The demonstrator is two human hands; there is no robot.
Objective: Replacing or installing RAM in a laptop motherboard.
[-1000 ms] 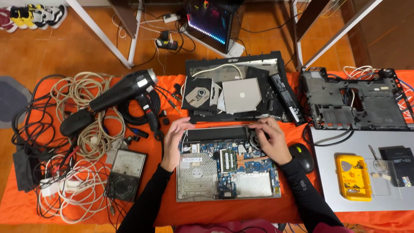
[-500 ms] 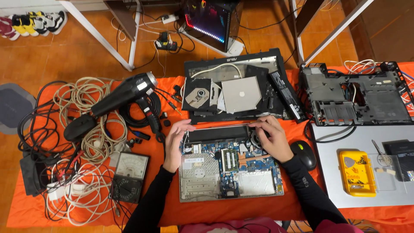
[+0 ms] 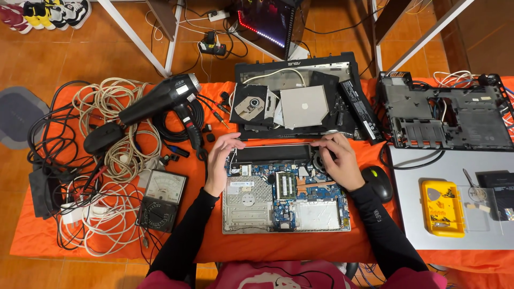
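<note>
Left hand [image 3: 220,160] and right hand [image 3: 340,159] at open laptop's [image 3: 286,200] battery [image 3: 273,154] ends, fingers spread, seemingly touching, mouse [image 3: 377,182] beside right.

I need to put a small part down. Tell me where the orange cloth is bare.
Bare orange cloth runs along the near edge, below the opened laptop base. A smaller strip lies between the analog multimeter and the left hand. The left side is crowded with coiled cables and a heat gun; the right hand sits beside the mouse.
</note>
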